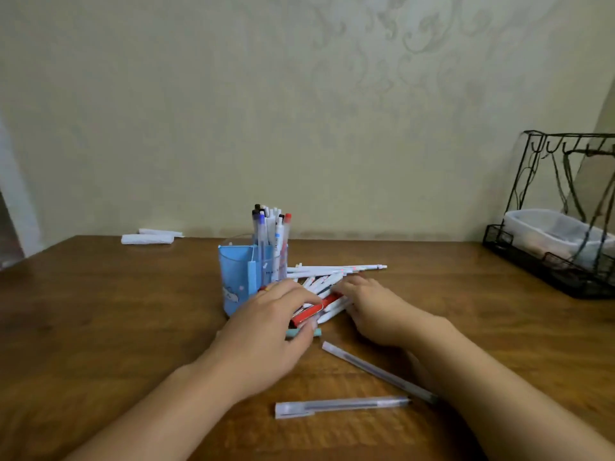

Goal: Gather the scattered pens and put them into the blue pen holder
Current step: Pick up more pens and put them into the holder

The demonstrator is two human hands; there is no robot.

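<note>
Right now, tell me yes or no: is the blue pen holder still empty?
No. Several pens already stand upright in the blue pen holder, their tops rising above its rim.

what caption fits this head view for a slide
Both hands gather a pen pile beside the blue pen holder.

Partly hidden under the left hand (266, 322): a teal pen (304, 333) and red pen (314, 311); cut off at the right edge: wire rack (545, 261).
</note>
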